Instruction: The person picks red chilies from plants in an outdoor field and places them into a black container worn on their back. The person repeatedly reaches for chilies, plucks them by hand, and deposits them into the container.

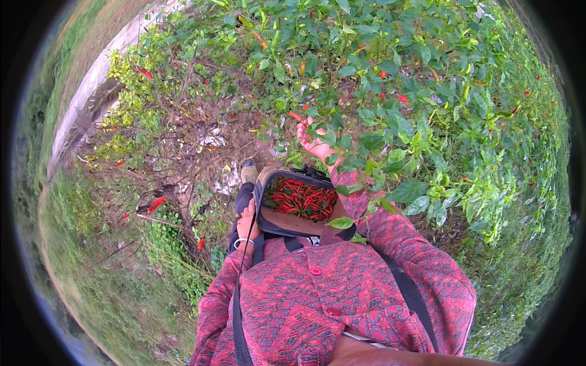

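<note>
My right hand reaches out among the leafy chili plants, with its fingers closed around red chili peppers. One pepper sticks out past the fingertips, and leaves cover part of the wrist. At my waist hangs an open bag with a dark rim, partly filled with picked red chilies and some green bits. My left hand grips the bag's left side near the rim. A white band circles that wrist.
Dark straps cross my patterned shirt. Dry, bare stems and pale scraps cover the ground at left. Single red chilies hang or lie there. A pale raised edge curves along the far left. My shoe stands beside the bag.
</note>
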`<action>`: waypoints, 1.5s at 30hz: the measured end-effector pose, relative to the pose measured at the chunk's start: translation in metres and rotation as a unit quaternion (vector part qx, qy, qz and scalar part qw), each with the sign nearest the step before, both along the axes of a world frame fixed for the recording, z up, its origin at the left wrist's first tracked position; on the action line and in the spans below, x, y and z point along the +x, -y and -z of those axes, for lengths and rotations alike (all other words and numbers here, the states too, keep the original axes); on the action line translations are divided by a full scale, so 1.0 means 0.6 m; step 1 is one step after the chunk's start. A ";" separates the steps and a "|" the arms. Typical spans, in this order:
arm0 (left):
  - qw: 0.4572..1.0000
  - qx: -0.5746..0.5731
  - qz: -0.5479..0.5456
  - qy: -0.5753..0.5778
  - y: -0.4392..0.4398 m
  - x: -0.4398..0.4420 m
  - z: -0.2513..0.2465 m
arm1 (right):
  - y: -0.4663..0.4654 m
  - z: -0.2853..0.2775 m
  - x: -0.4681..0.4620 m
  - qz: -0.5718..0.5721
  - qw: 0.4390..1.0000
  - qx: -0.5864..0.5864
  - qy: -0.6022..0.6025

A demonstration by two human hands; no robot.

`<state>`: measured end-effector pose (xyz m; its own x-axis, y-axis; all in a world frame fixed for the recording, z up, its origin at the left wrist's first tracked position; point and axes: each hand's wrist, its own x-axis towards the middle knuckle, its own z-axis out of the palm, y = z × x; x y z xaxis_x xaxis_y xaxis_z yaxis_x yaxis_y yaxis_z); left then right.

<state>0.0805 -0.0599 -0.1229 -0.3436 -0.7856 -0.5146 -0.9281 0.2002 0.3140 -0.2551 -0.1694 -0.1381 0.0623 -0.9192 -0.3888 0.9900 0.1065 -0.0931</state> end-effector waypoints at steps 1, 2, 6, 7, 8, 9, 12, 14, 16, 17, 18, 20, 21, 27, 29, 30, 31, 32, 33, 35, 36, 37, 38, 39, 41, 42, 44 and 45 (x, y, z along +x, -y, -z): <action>1.000 0.000 0.000 0.000 0.000 -0.002 -0.002 | 0.004 0.003 -0.004 -0.005 1.000 -0.006 0.004; 1.000 -0.007 -0.004 0.000 -0.004 0.002 0.003 | 0.009 0.007 0.001 -0.014 1.000 -0.010 0.009; 1.000 -0.008 -0.015 -0.012 -0.004 0.007 0.012 | 0.020 -0.025 -0.009 -0.096 0.994 -0.051 -0.002; 1.000 0.000 -0.022 -0.017 -0.003 0.005 0.008 | 0.022 -0.033 -0.009 -0.093 0.994 -0.049 0.002; 1.000 -0.002 -0.020 -0.014 -0.004 0.007 0.012 | 0.022 -0.040 -0.008 -0.089 0.995 -0.041 0.003; 1.000 -0.004 -0.018 -0.011 -0.005 0.009 0.017 | 0.025 -0.047 -0.006 -0.088 0.996 -0.032 0.007; 1.000 -0.021 -0.012 -0.007 -0.010 0.009 0.019 | 0.033 -0.058 -0.003 -0.064 0.998 0.011 0.011; 0.999 -0.035 -0.010 -0.005 -0.016 0.011 0.022 | 0.038 -0.054 0.002 -0.050 0.997 0.048 0.017; 0.999 -0.051 -0.004 -0.001 -0.021 0.016 0.029 | 0.045 -0.038 -0.003 -0.031 0.995 0.093 0.022; 0.999 -0.050 -0.006 0.007 -0.022 0.019 0.033 | 0.053 -0.031 -0.006 -0.031 0.994 0.109 0.006; 0.999 -0.050 -0.006 0.016 -0.021 0.021 0.039 | 0.058 -0.001 -0.010 -0.033 0.991 0.129 -0.016; 0.999 -0.045 -0.001 0.016 -0.018 0.017 0.042 | 0.072 0.070 -0.046 -0.055 0.982 0.154 -0.097; 0.999 -0.041 0.000 0.014 -0.017 0.017 0.041 | 0.075 0.077 -0.047 -0.070 0.974 0.167 -0.136; 0.999 -0.037 0.004 0.007 -0.019 0.013 0.026 | 0.015 0.048 -0.023 -0.040 0.960 0.155 -0.229; 0.999 -0.037 0.010 0.008 -0.018 0.011 0.020 | 0.003 0.023 -0.018 -0.033 0.963 0.152 -0.221; 0.999 -0.033 0.012 0.009 -0.014 0.009 0.017 | -0.003 0.014 -0.016 -0.027 0.964 0.150 -0.218; 0.999 -0.028 0.013 0.011 -0.014 0.007 0.015 | -0.011 0.008 -0.017 -0.021 0.965 0.150 -0.216; 1.000 -0.026 0.012 0.010 -0.015 0.005 0.013 | -0.015 0.004 -0.016 -0.018 0.965 0.149 -0.216; 1.000 -0.025 0.009 0.009 -0.012 0.004 0.013 | -0.015 0.002 -0.018 -0.014 0.965 0.148 -0.215; 1.000 -0.018 0.003 0.008 -0.010 0.003 0.011 | -0.022 -0.003 -0.022 -0.006 0.966 0.147 -0.211; 1.000 -0.011 0.000 0.008 -0.012 0.003 0.009 | -0.023 -0.005 -0.025 -0.003 0.965 0.148 -0.215; 1.000 -0.005 -0.004 0.008 -0.014 0.003 0.008 | -0.022 -0.008 -0.029 0.002 0.965 0.147 -0.217; 1.000 -0.020 0.004 -0.006 -0.014 0.009 0.009 | -0.023 -0.016 -0.031 0.010 0.965 0.147 -0.218; 1.000 -0.019 0.003 -0.006 -0.014 0.006 0.008 | -0.024 -0.014 -0.041 0.018 0.964 0.146 -0.222; 1.000 -0.018 0.003 -0.005 -0.013 0.002 0.005 | -0.022 -0.011 -0.065 0.035 0.960 0.147 -0.234; 1.000 -0.015 0.002 -0.006 -0.012 0.001 0.004 | -0.022 -0.011 -0.073 0.041 0.959 0.146 -0.238; 1.000 -0.008 0.003 -0.008 -0.009 0.000 0.002 | -0.039 -0.011 -0.092 0.056 0.955 0.152 -0.248; 1.000 -0.009 0.002 -0.009 -0.009 0.000 0.002 | -0.054 -0.015 -0.099 0.063 0.953 0.157 -0.250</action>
<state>0.0804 -0.0545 -0.1241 -0.3563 -0.7934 -0.4936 -0.9212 0.2100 0.3275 -0.3143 -0.1371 -0.1294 -0.3062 -0.7400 -0.5989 0.8367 0.0909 -0.5401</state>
